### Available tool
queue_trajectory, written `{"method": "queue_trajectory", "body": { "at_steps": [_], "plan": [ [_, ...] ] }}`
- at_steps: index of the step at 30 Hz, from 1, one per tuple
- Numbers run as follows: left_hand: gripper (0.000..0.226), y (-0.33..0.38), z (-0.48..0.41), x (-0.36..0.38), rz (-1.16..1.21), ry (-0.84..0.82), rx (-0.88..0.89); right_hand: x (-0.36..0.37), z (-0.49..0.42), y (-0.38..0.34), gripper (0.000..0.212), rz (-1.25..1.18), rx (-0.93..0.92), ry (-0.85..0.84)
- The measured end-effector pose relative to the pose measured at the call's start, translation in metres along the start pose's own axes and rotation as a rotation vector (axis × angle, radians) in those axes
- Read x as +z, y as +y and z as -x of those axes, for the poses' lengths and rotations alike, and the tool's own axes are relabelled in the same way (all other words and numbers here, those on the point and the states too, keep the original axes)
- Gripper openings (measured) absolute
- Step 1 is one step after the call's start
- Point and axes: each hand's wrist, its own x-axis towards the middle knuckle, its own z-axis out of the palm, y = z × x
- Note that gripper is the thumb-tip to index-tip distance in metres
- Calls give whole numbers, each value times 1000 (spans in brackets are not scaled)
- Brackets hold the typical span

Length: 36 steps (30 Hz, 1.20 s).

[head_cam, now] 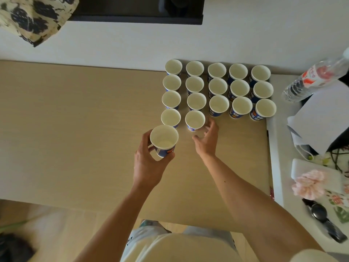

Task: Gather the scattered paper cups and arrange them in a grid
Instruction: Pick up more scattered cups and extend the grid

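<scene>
Several blue-and-white paper cups [217, 86] stand upright in neat rows and columns at the far right of the tan table [75, 129]. My left hand [149, 163] grips one more cup [164, 140] just in front of the leftmost column, lifted above the table. My right hand [206, 138] hovers with relaxed, spread fingers beside the nearest cup [194, 120] of the second column, holding nothing. The three right columns end one row shorter than the two left ones.
A clear plastic bottle [317, 78] lies on white paper [324, 118] to the right of the table. A pink scrunchie [309, 184] and a black watch [321, 214] sit on the white side surface. A patterned cloth [32, 17] hangs at top left.
</scene>
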Motion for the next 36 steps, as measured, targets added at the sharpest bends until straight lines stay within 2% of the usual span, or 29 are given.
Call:
{"method": "queue_trajectory", "body": {
  "at_steps": [2,4,6,8,10,13,19,23,26,30,36],
  "plan": [
    [68,4,-1,7,2,-9,-22,-12,16,0,76,6,-5,58],
    [67,10,-4,17,1,-30,-31,-30,28,-7,61,-105,56,39],
    [66,14,-7,28,1,-75,-20,-52,32,-14,49,-322,181,-134],
    [66,20,-10,41,-2,-127,9,-78,30,-21,52,-490,226,-389],
    [65,25,-14,53,-14,-178,50,-96,28,-29,61,-520,176,-569],
    [63,34,-18,73,-26,-250,110,-112,26,-43,67,-444,74,-646],
    [64,44,-21,97,-84,-326,203,-131,27,-53,71,-377,18,-545],
    [86,43,-18,99,-175,-407,209,-130,25,-50,67,-380,-22,-454],
    [100,39,-13,97,-212,-389,122,-122,18,-40,66,-360,-16,-276],
    [88,29,-5,88,-220,-298,57,-104,6,-19,53,-247,-4,-62],
    [72,15,1,72,-227,-217,0,-85,-10,10,55,-46,-43,-19]
  ]
}}
